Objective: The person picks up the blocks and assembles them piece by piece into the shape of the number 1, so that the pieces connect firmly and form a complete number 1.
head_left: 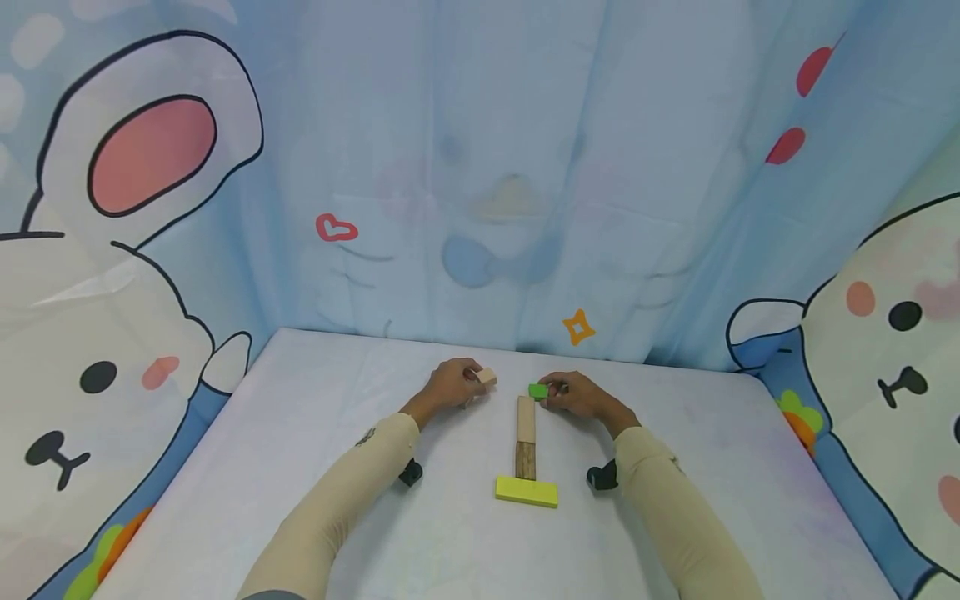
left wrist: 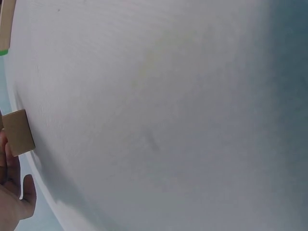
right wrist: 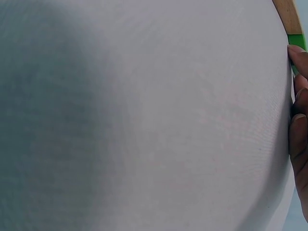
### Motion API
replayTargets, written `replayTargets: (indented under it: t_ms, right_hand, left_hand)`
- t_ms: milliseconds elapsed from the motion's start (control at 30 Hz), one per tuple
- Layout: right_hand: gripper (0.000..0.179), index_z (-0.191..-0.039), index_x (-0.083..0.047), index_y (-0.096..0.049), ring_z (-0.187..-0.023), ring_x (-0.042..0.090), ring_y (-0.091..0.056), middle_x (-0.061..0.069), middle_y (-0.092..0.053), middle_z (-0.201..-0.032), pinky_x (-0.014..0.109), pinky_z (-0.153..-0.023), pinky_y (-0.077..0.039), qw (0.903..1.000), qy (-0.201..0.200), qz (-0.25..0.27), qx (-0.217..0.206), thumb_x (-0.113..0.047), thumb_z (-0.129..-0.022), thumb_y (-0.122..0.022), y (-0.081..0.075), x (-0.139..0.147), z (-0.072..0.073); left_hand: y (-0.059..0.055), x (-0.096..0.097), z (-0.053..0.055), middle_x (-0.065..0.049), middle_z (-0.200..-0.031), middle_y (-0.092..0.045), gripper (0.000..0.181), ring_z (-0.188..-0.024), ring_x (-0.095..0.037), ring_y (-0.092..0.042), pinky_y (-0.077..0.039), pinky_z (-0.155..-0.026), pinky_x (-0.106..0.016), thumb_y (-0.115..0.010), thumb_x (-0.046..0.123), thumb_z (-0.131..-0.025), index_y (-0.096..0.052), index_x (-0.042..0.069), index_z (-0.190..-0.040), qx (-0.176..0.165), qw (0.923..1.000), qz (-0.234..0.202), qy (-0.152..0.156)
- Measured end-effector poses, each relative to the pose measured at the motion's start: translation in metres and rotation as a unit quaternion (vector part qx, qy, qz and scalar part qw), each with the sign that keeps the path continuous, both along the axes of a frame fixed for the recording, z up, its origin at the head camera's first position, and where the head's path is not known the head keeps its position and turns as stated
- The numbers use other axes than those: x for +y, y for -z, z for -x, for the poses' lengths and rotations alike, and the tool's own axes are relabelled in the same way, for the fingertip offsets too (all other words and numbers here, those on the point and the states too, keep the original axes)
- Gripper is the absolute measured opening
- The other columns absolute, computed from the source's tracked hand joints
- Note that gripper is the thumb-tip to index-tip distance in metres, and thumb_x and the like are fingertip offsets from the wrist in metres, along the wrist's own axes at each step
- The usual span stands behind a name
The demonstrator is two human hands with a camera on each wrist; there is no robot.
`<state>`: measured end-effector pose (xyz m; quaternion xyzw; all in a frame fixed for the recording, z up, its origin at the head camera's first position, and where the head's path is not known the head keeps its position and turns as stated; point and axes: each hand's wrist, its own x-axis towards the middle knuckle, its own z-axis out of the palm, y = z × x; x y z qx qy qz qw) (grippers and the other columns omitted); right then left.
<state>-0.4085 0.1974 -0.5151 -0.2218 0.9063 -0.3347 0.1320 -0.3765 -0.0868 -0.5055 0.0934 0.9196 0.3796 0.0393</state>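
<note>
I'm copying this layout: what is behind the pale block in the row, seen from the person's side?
Behind the pale block is the green block, held by the right hand, which partly covers it. Whatever lies beneath the green block cannot be seen.

Head view, one: worn high, facing forward and down; farthest set, takes in white table [head_left: 450,542], blue curtain [head_left: 420,100], left hand [head_left: 452,383] and right hand [head_left: 577,394]. Left wrist view, one: close over the white table, turned sideways, left hand at its left edge. Right wrist view, one: likewise close and sideways, right hand at its right edge. Shared, head and left wrist: pale block [head_left: 487,377]. Shared, head and right wrist: green block [head_left: 537,391].
</note>
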Motion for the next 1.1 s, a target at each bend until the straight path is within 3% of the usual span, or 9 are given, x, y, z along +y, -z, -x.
replayTargets:
  t_ms: [233, 567, 1100]
  right_hand:
    - [0.039, -0.127, -0.001, -0.065, -0.088, 0.018, -0.050, 0.005, -0.059, -0.096, 0.033, -0.079, -0.041, 0.9999, 0.009, -0.007, -0.007, -0.016, -0.092, -0.073, -0.001, -0.001, -0.001]
    - [0.037, -0.125, -0.001, -0.065, -0.088, 0.018, -0.049, 0.006, -0.060, -0.096, 0.033, -0.079, -0.041, 1.0000, 0.007, -0.003, -0.001, -0.016, -0.091, -0.074, 0.000, 0.001, 0.000]
    - [0.038, -0.125, -0.002, -0.065, -0.089, 0.018, -0.050, 0.005, -0.060, -0.096, 0.034, -0.081, -0.041, 1.0000, -0.001, 0.004, -0.002, -0.016, -0.092, -0.073, 0.005, 0.002, 0.002]
  left_hand:
    - [0.002, 0.002, 0.002, -0.006, -0.109, -0.072, 0.039, -0.102, -0.019, -0.065, -0.049, -0.092, -0.039, -0.075, 0.027, -0.090, -0.068, 0.009, -0.123, 0.009, 0.9996, 0.007, 0.026]
    - [-0.004, 0.005, 0.002, -0.005, -0.106, -0.071, 0.038, -0.097, -0.017, -0.064, -0.050, -0.088, -0.037, -0.075, 0.026, -0.089, -0.068, 0.008, -0.122, 0.028, 0.9984, 0.017, 0.046]
    - [-0.010, 0.012, 0.000, -0.008, -0.109, -0.071, 0.042, -0.095, -0.016, -0.063, -0.051, -0.084, -0.030, -0.074, 0.024, -0.091, -0.067, 0.001, -0.125, 0.023, 0.9974, 0.020, 0.066]
